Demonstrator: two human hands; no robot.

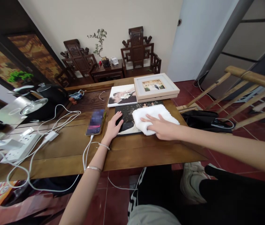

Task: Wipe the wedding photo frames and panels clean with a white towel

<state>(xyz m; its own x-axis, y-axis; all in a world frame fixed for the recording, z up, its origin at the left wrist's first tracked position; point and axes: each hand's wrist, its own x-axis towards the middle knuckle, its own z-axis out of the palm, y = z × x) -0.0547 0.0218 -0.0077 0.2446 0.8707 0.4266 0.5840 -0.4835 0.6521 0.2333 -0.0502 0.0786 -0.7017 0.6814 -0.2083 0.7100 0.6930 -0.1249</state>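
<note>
A dark photo panel (pixel 127 115) lies flat on the wooden table, partly covered. On its right half rests a folded white towel (pixel 160 113). My right hand (pixel 161 126) presses down on the towel from the near side, its thumb and fingers gripping the cloth. At the panel's left edge my left hand (pixel 115 125) lies with fingers stretched out, touching the panel and holding nothing. Just behind the panel are a white-edged photo print (pixel 123 94) and a light wooden picture frame (pixel 152 89), which sits on top of another frame-like piece.
Left of my left hand a phone (pixel 96 122) with a charging cable lies on the table (pixel 132 153). Further left are a white power strip (pixel 23 148), tangled cables and a black kettle (pixel 50 93). A bamboo chair (pixel 244 81) with a black bag (pixel 200 120) stands right.
</note>
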